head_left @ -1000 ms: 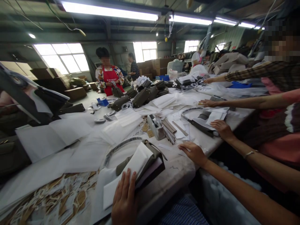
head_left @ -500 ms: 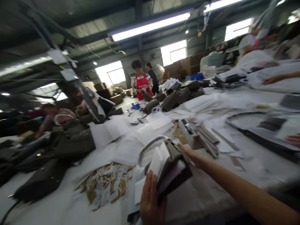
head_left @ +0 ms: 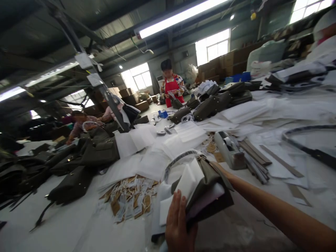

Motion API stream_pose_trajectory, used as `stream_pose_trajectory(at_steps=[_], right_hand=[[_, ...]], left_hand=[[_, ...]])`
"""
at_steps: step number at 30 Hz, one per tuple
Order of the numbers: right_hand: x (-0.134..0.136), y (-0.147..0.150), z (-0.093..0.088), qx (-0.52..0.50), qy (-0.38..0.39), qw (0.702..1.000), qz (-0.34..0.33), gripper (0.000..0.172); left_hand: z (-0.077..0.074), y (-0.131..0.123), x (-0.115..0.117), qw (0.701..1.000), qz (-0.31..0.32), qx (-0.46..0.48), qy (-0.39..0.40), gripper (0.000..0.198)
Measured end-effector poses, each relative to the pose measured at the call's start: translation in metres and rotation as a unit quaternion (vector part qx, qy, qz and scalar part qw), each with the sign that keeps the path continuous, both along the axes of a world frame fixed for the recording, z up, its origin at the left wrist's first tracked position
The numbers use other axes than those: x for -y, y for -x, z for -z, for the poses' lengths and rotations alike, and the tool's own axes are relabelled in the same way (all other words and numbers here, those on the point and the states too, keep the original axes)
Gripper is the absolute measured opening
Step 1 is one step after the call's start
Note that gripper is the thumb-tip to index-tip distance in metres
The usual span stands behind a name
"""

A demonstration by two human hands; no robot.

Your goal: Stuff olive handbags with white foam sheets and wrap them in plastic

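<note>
A dark olive handbag [head_left: 210, 196] lies tilted on the white table in front of me, its handle [head_left: 181, 157] wrapped in clear film. White foam sheets [head_left: 189, 178] stick out along its side. My left hand [head_left: 180, 220] grips the near edge of the bag, fingers flat against the foam and thumb tucked toward the bag. From the right, my right hand [head_left: 223, 171] reaches to the bag's far side and touches it; its fingers are hidden behind the bag.
Paper tags with strings [head_left: 131, 199] are heaped left of the bag. Behind it stand a tape dispenser [head_left: 229, 150] and brown strips [head_left: 254, 152]. White sheets [head_left: 147, 164] cover the middle; more dark bags [head_left: 72, 183] lie left. A person in a red apron [head_left: 172, 87] works across the table.
The view has swung left, so everything sits farther right in the picture. Both hands stay at the handbag, which shows little other change.
</note>
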State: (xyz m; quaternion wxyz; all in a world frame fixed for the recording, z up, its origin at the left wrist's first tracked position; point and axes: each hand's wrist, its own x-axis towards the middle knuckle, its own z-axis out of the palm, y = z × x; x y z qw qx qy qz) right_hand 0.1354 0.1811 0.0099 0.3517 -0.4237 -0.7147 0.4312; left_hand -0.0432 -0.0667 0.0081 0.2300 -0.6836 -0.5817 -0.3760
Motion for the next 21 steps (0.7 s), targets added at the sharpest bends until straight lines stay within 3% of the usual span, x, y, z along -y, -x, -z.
stream_pose_trajectory(at_steps=[2, 6, 8, 11, 13, 16, 19, 21], right_hand=[[-0.005, -0.004, -0.006, 0.014, -0.015, 1.000, 0.010, 0.028], [0.013, -0.031, -0.015, 0.026, -0.041, 0.998, 0.035, 0.046], [0.032, -0.050, -0.017, 0.007, -0.005, 0.999, 0.048, 0.048], [0.058, -0.075, -0.018, -0.050, 0.109, 0.992, 0.036, 0.055], [0.070, -0.088, -0.015, -0.035, 0.118, 0.992, 0.031, 0.055], [0.089, -0.098, -0.005, 0.065, -0.014, 0.997, 0.028, 0.043], [0.116, -0.093, 0.011, 0.169, -0.142, 0.973, -0.062, 0.038], [0.131, -0.082, 0.023, 0.220, -0.172, 0.955, -0.098, 0.041]], left_hand=[[0.001, -0.001, 0.000, 1.000, 0.007, -0.007, 0.006, 0.063], [0.008, -0.004, -0.002, 0.998, 0.024, -0.049, 0.004, 0.056], [0.010, -0.008, -0.003, 0.996, 0.031, -0.089, -0.002, 0.052], [0.012, -0.014, -0.004, 0.988, 0.034, -0.147, -0.011, 0.049], [0.011, -0.017, -0.004, 0.987, 0.030, -0.158, -0.009, 0.052], [0.006, -0.018, -0.003, 0.991, 0.025, -0.129, 0.001, 0.050], [-0.002, -0.017, -0.004, 0.998, 0.012, -0.069, 0.005, 0.053], [-0.005, -0.019, -0.005, 0.999, 0.009, -0.046, 0.006, 0.055]])
